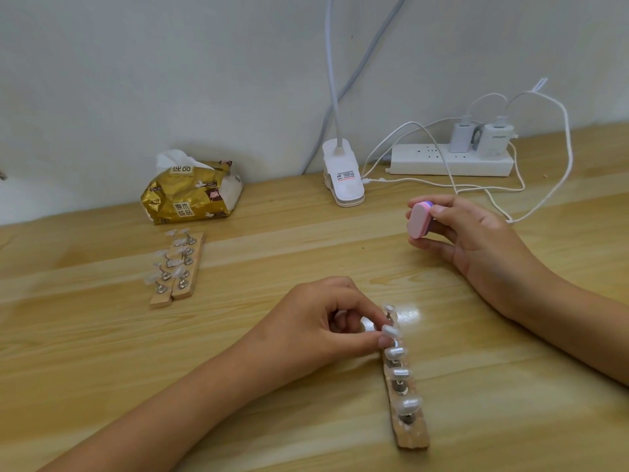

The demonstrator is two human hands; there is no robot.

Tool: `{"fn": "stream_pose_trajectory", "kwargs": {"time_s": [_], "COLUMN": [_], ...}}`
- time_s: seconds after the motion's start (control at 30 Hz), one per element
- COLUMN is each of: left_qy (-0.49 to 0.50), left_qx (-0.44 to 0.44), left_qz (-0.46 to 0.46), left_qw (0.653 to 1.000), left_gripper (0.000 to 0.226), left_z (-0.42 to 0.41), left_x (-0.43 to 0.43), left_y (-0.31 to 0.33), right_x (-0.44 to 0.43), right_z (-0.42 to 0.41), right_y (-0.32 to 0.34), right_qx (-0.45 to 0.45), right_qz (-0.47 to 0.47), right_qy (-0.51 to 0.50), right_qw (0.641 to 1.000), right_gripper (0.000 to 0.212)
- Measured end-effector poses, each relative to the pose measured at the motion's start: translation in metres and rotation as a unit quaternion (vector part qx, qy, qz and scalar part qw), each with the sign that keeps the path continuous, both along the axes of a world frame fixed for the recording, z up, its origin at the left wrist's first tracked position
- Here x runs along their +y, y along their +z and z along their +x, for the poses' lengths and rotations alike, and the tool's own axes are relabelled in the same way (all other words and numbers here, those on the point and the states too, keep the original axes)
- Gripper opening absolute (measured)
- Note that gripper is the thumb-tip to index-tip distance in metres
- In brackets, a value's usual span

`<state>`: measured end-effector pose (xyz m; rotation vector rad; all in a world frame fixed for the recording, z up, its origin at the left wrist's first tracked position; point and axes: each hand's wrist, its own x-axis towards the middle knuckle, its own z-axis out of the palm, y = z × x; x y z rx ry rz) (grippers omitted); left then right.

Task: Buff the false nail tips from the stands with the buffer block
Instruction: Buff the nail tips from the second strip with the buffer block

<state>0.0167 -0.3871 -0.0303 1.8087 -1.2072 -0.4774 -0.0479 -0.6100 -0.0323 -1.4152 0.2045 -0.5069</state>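
Thumb and index finger of the left hand (pixel 323 321) are curled together and pinch one nail tip (pixel 390 331). It is the second from the far end in a row of five on a wooden strip (pixel 413 434). The other fingers of this hand are bent in under the palm. The strip lies on the table (pixel 102 352) in the near middle and runs away from the person. Each pearly white tip on it sits on a small metal stand (pixel 401 386). Whether the pinched tip is off its stand or on it, I cannot tell.

The right hand (pixel 476 243) is further back and to the right, well apart from the strip. It grips the buffer block (pixel 418 221) between the thumb below and the fingers above. The block is pink with a purple layer at the back, and its rounded pink face is turned to the left.

On the left part of the table two more strips (pixel 185 284) lie side by side, touching, with clear tips on their metal stands. Just behind them stands a gold tissue pack (pixel 190 195) with a white tissue coming out on top. To the right of the pack is a white lamp clip (pixel 343 178), and its thin neck goes up along the wall (pixel 170 63). A white power strip (pixel 449 161) lies against the wall with two white chargers (pixel 461 136) plugged in. White cables (pixel 483 189) loop over the table behind the right hand.
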Motion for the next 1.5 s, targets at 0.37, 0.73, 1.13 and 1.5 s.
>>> {"fn": "stream_pose_trajectory", "kwargs": {"time_s": [0.37, 0.73, 1.13, 1.5], "left_qy": [0.043, -0.082, -0.07, 0.022], "left_qx": [-0.045, -0.151, -0.38, -0.157], "left_qz": [-0.004, -0.018, -0.134, -0.196], "left_qw": [0.998, 0.985, 0.913, 0.968], "left_gripper": [0.015, 0.019, 0.018, 0.008], "left_z": [-0.006, -0.005, -0.008, -0.019], "left_x": [-0.004, -0.001, -0.009, -0.001], "left_y": [-0.003, -0.002, -0.007, 0.006], "right_x": [0.01, 0.012, 0.014, 0.01], "right_z": [-0.004, -0.006, -0.009, -0.004], "right_y": [0.001, 0.004, 0.008, 0.008], "right_qx": [0.005, 0.017, 0.027, 0.024], "right_qz": [-0.06, -0.054, -0.059, 0.093], "right_qy": [0.048, 0.038, 0.041, 0.072], "right_qw": [0.997, 0.998, 0.997, 0.993], "right_gripper": [0.021, 0.027, 0.022, 0.027]}}
